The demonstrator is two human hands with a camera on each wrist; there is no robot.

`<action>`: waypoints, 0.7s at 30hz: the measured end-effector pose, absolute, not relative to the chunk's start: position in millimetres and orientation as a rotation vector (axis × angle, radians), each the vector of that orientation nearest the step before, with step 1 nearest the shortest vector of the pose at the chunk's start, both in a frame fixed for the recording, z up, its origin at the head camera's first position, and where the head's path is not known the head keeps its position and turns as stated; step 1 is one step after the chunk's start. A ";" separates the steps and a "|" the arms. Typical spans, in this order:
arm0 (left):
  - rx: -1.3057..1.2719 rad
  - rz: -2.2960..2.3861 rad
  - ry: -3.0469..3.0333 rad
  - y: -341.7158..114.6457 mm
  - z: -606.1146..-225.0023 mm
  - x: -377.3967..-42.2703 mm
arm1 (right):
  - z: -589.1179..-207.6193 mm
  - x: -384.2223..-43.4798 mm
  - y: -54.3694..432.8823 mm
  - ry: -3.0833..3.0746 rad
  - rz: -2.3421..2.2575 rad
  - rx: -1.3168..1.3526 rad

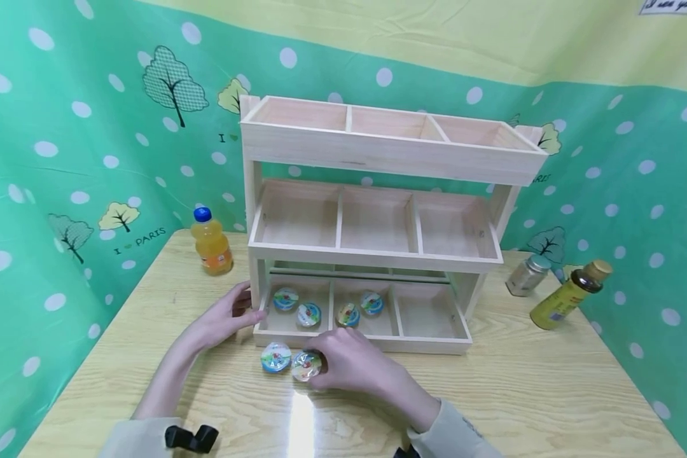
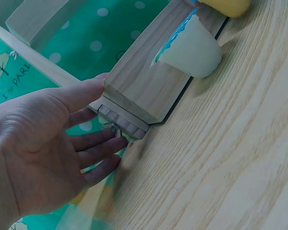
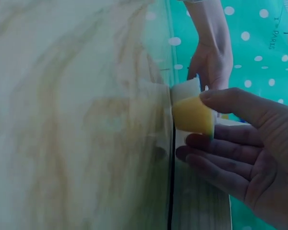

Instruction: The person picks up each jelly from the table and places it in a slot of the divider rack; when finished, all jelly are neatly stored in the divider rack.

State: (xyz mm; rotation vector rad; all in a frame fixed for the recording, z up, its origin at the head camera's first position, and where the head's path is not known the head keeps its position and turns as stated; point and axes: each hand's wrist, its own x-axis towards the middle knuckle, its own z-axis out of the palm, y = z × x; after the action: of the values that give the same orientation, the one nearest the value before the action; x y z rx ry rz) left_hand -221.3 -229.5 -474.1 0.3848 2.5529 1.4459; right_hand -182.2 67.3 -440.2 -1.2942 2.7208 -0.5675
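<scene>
My right hand (image 1: 355,362) pinches a yellow jelly cup (image 1: 306,366) on the table, in front of the wooden rack's bottom tray (image 1: 418,345). In the right wrist view, the thumb lies against the yellow cup (image 3: 193,115) with fingers around its other side. Just left of it stands a whitish jelly cup (image 1: 276,357) with a blue-rimmed lid. My left hand (image 1: 223,318) touches the bottom tray's left front corner, its thumb at the front and its fingers loosely along the side. Two cups (image 1: 308,315) sit in the left compartment, two more (image 1: 348,315) in the middle one.
The rack's upper tier (image 1: 389,149) and middle tier (image 1: 378,253) rise above the bottom tray. An orange drink bottle (image 1: 212,245) stands at left. To the right are a glass jar (image 1: 528,277) and a yellow-labelled bottle (image 1: 567,299). A polka-dot curtain (image 1: 91,178) hangs behind.
</scene>
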 end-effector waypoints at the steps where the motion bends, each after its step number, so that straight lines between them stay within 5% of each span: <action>1: 0.384 1.449 2.552 -229.2 -474.1 -221.3 | -439.6 -182.5 69.4 2.711 -0.600 -1.286; 21: 0.342 1.433 2.543 -228.8 -473.9 -221.7 | -418.2 -194.4 145.9 2.724 -1.028 -0.958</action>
State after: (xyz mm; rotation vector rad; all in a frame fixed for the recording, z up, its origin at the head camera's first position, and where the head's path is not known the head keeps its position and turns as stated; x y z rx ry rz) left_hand -221.7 -228.8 -473.9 0.3418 2.5432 1.4333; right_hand -194.4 145.9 -418.2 -0.9581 2.7241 -1.0277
